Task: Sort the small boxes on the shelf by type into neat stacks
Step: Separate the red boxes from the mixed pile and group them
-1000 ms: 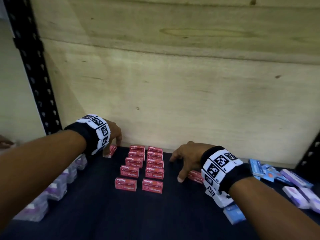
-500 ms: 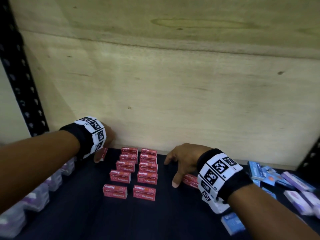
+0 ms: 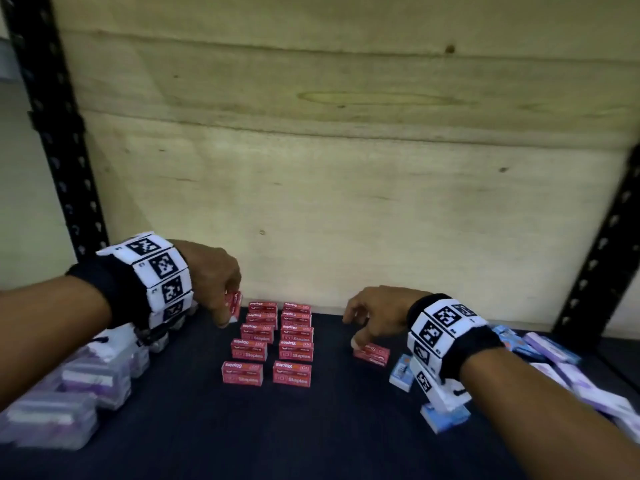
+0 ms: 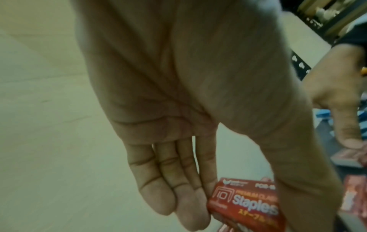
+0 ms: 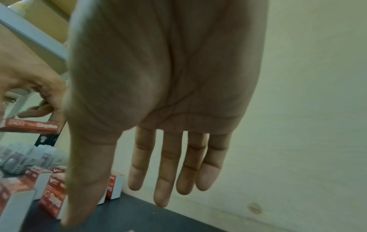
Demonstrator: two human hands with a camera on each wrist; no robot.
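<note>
Red staples boxes (image 3: 273, 341) stand in two neat columns mid-shelf. My left hand (image 3: 227, 306) holds one more red box (image 3: 234, 304) off the shelf, just left of the back of those columns. In the left wrist view this box (image 4: 244, 202) is pinched between thumb and fingers. A lone red box (image 3: 372, 354) lies flat to the right of the columns. My right hand (image 3: 353, 330) hovers over its left end with the thumb tip touching it. The right wrist view shows the fingers (image 5: 164, 180) straight and holding nothing.
Clear purple boxes (image 3: 93, 375) line the left side of the dark shelf (image 3: 311, 438). Blue boxes (image 3: 401, 372) and pale purple boxes (image 3: 554, 348) lie jumbled at the right. A plywood back wall (image 3: 346, 202) and black uprights (image 3: 59, 133) bound the space.
My left hand has lifted its red box off the back-left of the shelf and brought it right, toward the columns. My right hand stays by the lone red box.
</note>
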